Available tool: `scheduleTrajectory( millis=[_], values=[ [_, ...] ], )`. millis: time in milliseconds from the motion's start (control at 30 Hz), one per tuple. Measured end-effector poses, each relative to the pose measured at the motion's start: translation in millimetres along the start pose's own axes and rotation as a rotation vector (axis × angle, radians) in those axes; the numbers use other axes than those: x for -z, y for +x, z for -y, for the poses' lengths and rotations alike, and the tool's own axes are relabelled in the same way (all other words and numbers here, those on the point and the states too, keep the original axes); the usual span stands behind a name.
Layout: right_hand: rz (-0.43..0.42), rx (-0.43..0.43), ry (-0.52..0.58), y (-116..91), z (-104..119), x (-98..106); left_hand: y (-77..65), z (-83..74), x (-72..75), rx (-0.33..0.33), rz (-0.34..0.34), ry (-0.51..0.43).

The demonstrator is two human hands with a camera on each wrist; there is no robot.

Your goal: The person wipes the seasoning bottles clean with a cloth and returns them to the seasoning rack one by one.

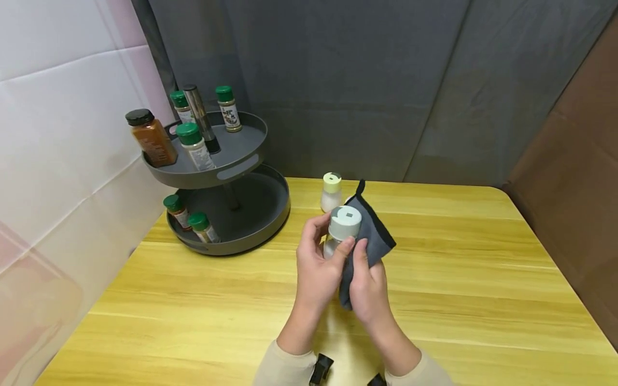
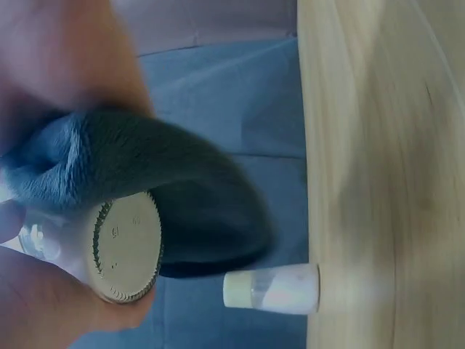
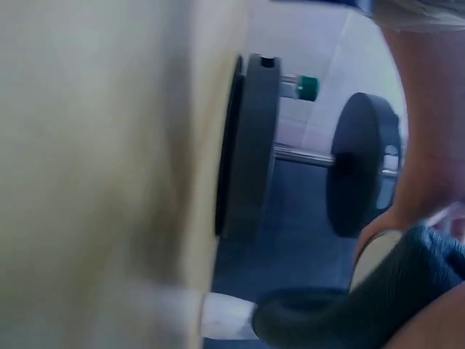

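My left hand (image 1: pixel 314 268) grips a clear glass shaker with a pale green-white cap (image 1: pixel 345 223), fingers round its far side and thumb on the near side. The shaker is held off the table; its round ridged base (image 2: pixel 131 249) faces the left wrist camera. Against the shaker's right side lies a grey cloth with black edging (image 1: pixel 370 228). My right hand (image 1: pixel 369 292) holds this cloth, thumb on top, its other fingers mostly hidden. Behind the hands stands a second shaker with a pale yellow cap (image 1: pixel 331 192), white contents inside.
A two-tier dark grey turntable rack (image 1: pixel 246 247) stands at the back left. Its upper tier carries green-capped spice jars (image 1: pixel 230 115), a black-capped orange jar (image 1: pixel 153 140) and a metal grinder (image 1: pixel 199 115). Two green-capped jars (image 1: pixel 205 229) sit below. A grey curtain (image 1: pixel 347 91) hangs behind the wooden table (image 1: pixel 473 279).
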State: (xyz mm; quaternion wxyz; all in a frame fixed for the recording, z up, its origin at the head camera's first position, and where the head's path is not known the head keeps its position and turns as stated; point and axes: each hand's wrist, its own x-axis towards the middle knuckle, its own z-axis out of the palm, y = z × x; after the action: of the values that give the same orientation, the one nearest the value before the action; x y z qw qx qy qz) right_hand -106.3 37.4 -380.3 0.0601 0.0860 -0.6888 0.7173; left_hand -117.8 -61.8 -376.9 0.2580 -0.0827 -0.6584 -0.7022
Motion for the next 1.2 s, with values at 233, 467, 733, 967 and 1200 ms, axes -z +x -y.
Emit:
scheduleTrajectory(
  millis=[233, 467, 733, 967, 1200],
  values=[
    [0.027, -0.182, 0.024, 12, 17, 10, -0.9, 4.1, 0.5, 0.047, 0.023, 0.039],
    [-0.007, 0.117, 0.073, 8, 23, 5, -3.0, 4.9, -3.8, 0.051, 0.045, 0.019],
    [0.02, -0.092, -0.011, 5, 1, 5, 6.0, -2.3, 0.5, 0.007, 0.01, 0.051],
    [0.026, -0.077, 0.049, 14, 27, 16, 5.7, -1.1, -2.3, 0.026, 0.076, 0.105],
    [-0.055, 0.13, 0.126, 9, 14, 10, 2.2, -0.2, -6.6, 0.052, 0.092, 0.063]
  ],
)
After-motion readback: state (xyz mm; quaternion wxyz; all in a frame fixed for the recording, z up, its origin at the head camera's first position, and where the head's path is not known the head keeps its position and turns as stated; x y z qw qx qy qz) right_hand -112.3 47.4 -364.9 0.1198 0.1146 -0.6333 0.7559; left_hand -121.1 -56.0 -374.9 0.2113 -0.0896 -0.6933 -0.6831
